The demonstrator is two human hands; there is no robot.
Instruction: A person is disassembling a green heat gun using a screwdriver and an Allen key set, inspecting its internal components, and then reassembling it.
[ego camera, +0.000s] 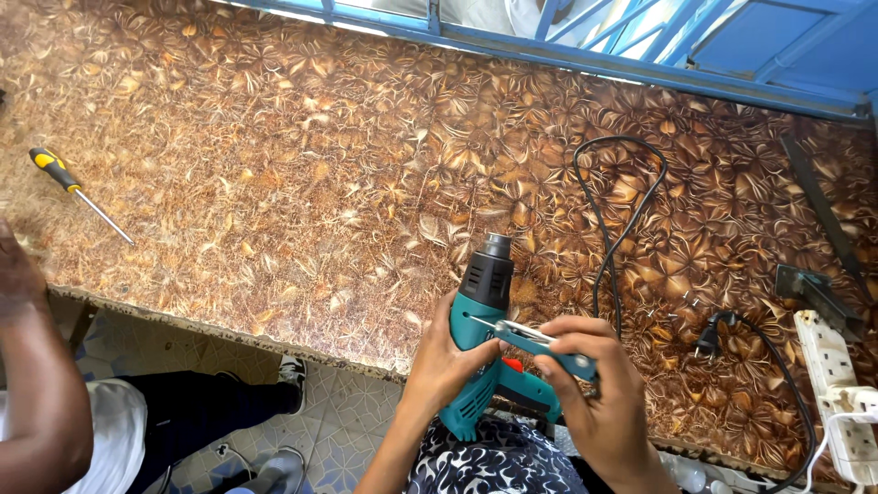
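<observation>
A teal and black heat gun [483,302] is held above the near edge of the brown leaf-patterned table [302,174], nozzle pointing away from me. My left hand [443,361] wraps around its body. My right hand [585,384] grips a small pair of pliers [535,343] with teal handles, whose metal tips touch the side of the gun's body. The gun's black cord [611,220] loops across the table to a plug [707,340] lying loose on the surface.
A yellow-and-black screwdriver [73,187] lies at the table's left. A white power strip [840,393] sits at the right edge, near a dark metal bracket [819,288]. Another person's arm [37,384] and legs are at lower left. Blue railing [585,55] runs behind the table.
</observation>
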